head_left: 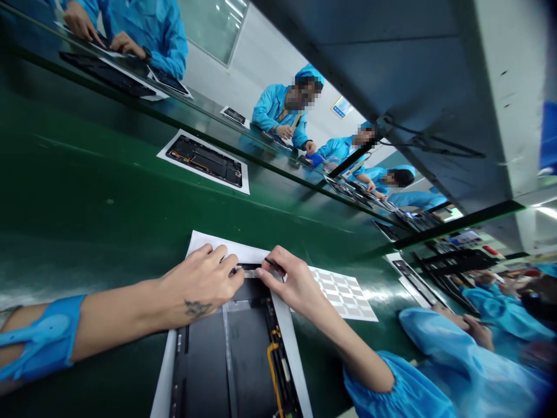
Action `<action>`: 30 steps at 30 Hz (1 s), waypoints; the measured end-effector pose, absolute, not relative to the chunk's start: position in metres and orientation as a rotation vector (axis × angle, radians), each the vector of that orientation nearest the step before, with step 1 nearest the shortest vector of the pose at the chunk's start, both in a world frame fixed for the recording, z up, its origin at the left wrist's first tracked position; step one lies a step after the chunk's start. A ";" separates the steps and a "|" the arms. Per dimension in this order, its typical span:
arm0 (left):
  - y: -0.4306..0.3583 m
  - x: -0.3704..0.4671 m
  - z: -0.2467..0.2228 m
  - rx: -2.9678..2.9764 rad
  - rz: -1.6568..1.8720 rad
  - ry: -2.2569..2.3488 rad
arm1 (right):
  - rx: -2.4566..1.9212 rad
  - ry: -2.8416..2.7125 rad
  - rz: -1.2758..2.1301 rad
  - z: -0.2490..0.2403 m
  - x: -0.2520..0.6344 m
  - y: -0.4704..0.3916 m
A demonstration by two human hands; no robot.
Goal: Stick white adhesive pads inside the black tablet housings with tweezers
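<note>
An opened black device casing (248, 360) with an orange flex cable along its right side lies on a white sheet (221, 245). Over the casing's top left corner rests my left hand (204, 281), its fingers curled down at the top edge; what they grip, if anything, is hidden. My right hand (289, 278) is at the top right corner, thumb and index finger pinched round a small dark tool (274, 265). A blue band circles my left wrist. Between both hands a small pale strip (250, 273) shows at the casing's top edge.
A sheet of grey-white labels (346, 295) lies right of the casing. Another casing on white paper (204, 161) sits further back on the green table (108, 232). Across the table, people in blue work on similar parts. A co-worker's blue sleeve (452, 348) is close on the right. A shelf hangs overhead.
</note>
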State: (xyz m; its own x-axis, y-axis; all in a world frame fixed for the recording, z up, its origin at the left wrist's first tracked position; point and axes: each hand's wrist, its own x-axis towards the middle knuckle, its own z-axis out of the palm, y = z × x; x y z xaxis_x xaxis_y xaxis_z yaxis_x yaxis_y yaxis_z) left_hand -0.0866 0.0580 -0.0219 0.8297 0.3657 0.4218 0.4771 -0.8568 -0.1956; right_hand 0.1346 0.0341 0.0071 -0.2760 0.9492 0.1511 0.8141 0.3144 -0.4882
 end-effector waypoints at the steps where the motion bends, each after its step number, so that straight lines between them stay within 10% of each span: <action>1: 0.058 -0.086 -0.022 -2.715 -0.538 -0.638 | -1.571 -2.175 0.494 0.007 0.134 0.035; 30: 0.058 -0.087 -0.023 -2.655 -0.538 -0.556 | -1.584 -2.267 0.511 0.003 0.139 0.045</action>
State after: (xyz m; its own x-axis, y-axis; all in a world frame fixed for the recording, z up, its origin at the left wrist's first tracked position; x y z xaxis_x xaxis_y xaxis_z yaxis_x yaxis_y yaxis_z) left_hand -0.0871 0.0579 -0.0226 0.8489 0.3009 0.4346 0.4439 -0.8521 -0.2771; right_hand 0.1393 0.0449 0.0034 -0.3289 0.9424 0.0610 0.8250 0.3182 -0.4670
